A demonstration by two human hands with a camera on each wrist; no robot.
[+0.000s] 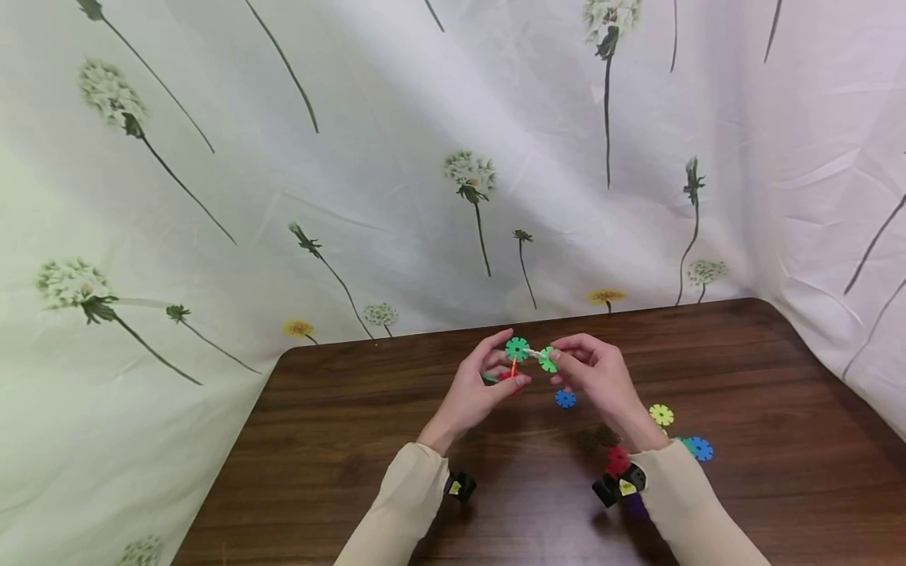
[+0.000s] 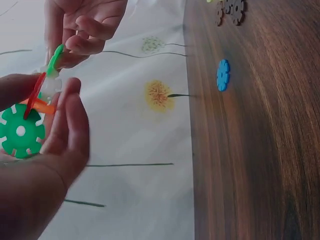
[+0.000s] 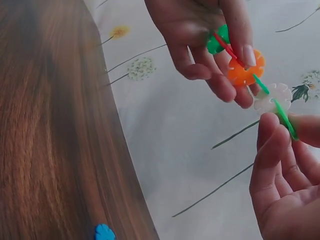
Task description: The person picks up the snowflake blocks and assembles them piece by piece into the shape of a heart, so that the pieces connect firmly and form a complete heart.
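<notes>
Both hands are raised over the table, holding a chain of slotted plastic discs between them. My left hand [image 1: 470, 393] pinches the chain near its red disc [image 2: 35, 95] with thumb and fingers. An orange disc [image 3: 245, 72] joins that red one, and a dark green disc [image 2: 32, 137] hangs at the palm side. Beyond the orange disc come another green disc [image 1: 517, 348] and a white translucent disc [image 3: 272, 99]. At the other end, my right hand [image 1: 598, 373] pinches a light green disc [image 3: 286, 121] slotted into the white one. Fingers partly cover the red disc.
On the brown wooden table [image 1: 340, 424] lies a blue disc [image 1: 565, 398]. A yellow disc [image 1: 661, 414], another blue disc [image 1: 701, 449], a red disc [image 1: 617, 458] and dark brown discs [image 2: 237, 11] lie around the right forearm. Flower-patterned fabric [image 1: 396, 196] hangs behind the table.
</notes>
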